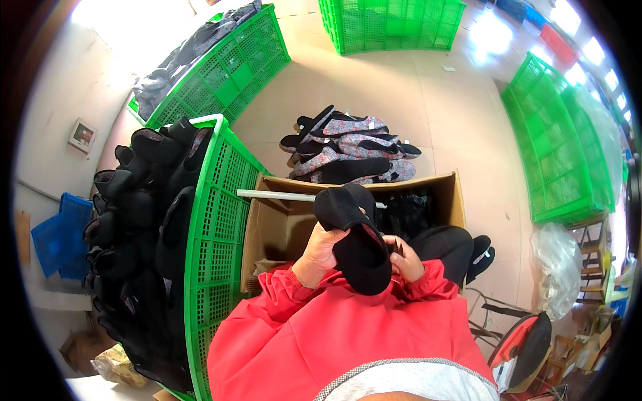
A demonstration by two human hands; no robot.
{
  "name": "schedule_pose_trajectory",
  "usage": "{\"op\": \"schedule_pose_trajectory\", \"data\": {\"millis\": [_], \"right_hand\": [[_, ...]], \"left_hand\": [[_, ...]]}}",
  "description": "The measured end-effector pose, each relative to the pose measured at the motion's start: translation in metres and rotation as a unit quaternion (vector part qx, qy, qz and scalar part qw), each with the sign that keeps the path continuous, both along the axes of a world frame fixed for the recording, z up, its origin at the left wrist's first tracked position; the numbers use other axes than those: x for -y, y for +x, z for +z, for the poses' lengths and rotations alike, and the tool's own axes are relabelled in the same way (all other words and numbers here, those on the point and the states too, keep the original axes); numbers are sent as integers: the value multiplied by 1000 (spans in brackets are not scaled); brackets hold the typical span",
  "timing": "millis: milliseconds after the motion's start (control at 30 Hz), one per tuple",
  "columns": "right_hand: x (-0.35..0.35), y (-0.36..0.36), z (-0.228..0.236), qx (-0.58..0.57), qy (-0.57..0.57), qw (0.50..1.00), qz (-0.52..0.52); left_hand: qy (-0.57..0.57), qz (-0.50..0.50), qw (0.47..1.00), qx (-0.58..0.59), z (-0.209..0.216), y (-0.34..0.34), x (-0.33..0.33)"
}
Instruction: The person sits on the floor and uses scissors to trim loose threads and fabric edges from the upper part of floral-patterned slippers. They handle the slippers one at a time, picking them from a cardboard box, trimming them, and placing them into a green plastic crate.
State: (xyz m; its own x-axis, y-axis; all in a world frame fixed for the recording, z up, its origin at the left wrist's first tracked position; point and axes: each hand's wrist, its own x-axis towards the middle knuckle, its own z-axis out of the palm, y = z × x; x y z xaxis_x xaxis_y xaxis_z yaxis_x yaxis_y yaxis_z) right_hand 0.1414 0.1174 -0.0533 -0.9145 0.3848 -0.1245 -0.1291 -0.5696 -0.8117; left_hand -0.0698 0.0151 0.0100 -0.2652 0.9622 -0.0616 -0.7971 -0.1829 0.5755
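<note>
A black slip-on shoe (364, 271) with a patterned lining is held up in front of my red jacket. My left hand (319, 252) is wrapped round it from the left. A second black shoe part shows just behind it; whether that is a separate shoe, I cannot tell. At its right edge my right hand (406, 260) has its fingers pinched together on a small dark piece, perhaps the shoe's rim. Below and beyond the hands stands an open cardboard box (271, 234), with black items (409, 212) inside on the right. A white rod (277, 195) lies across the box.
Left of me, a green crate (212, 227) is heaped with black shoes (137, 214). Floral-and-black shoes (354, 148) lie piled on the floor beyond the box. More green crates (391, 27) stand farther off. A red-and-black bag (525, 347) and clear plastic (558, 267) are at right.
</note>
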Motion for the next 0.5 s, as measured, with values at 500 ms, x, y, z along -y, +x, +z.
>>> {"op": "schedule_pose_trajectory", "data": {"millis": [500], "right_hand": [[-7, 22, -30, 49, 57, 990, -121]], "left_hand": [[-45, 118, 991, -52, 18, -30, 4]]}}
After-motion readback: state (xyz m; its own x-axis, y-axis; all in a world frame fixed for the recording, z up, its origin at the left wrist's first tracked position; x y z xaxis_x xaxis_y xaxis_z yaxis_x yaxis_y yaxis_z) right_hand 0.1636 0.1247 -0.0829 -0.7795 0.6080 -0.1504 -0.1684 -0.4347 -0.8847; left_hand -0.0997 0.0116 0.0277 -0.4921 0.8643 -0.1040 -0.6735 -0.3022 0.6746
